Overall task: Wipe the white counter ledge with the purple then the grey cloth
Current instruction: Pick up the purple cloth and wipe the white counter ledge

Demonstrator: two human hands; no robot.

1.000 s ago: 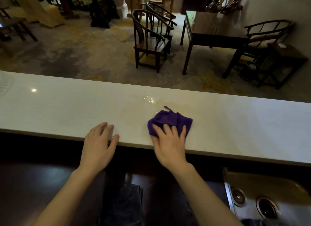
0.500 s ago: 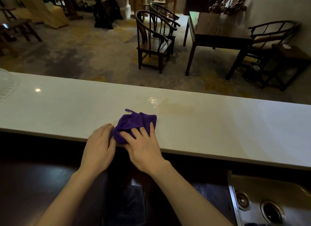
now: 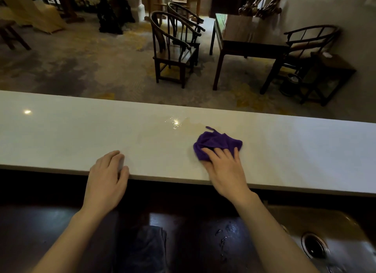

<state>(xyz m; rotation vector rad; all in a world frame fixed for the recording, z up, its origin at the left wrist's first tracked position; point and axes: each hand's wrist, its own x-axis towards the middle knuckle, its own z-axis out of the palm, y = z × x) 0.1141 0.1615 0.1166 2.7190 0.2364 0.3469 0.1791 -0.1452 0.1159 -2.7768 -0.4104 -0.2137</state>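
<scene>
A crumpled purple cloth lies on the white counter ledge, right of centre. My right hand presses flat on the cloth's near edge, fingers spread over it. My left hand rests palm down on the ledge's front edge, well left of the cloth, holding nothing. A wet, faintly yellowish patch glistens on the ledge just beyond and left of the cloth. A dark grey cloth lies on the dark lower counter below, between my arms.
A metal sink with a drain sits at the lower right under the ledge. Beyond the ledge are dark wooden chairs and a table on a patterned carpet.
My right hand has slid the purple cloth to the right along the ledge, away from my left hand. My left hand stays on the front edge.
</scene>
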